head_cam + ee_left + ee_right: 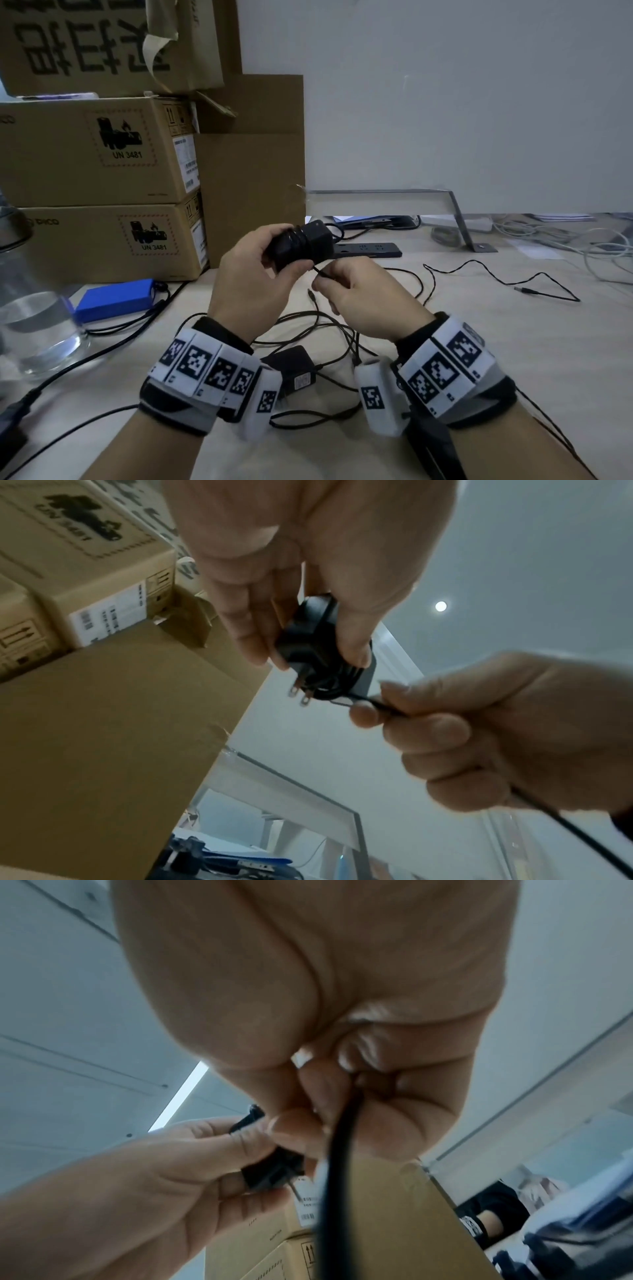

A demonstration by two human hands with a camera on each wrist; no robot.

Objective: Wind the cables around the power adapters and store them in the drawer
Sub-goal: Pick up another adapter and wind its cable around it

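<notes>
My left hand [253,274] grips a black power adapter [301,245] above the table, with several turns of its thin black cable wound round the body. In the left wrist view the adapter [308,647] shows two metal prongs pointing down. My right hand [356,294] pinches the free end of that cable [320,272] just below the adapter; the cable [337,1164] runs out of its curled fingers. A second black adapter [291,366] lies on the table between my wrists, among loose cables [325,329]. No drawer is in view.
Stacked cardboard boxes [96,164] stand at the left. A blue battery pack [116,298] and a clear glass jar [37,329] sit near them. A black power strip [366,249] lies behind my hands. A loose cable with a plug [527,290] and grey wires [582,243] lie at the right.
</notes>
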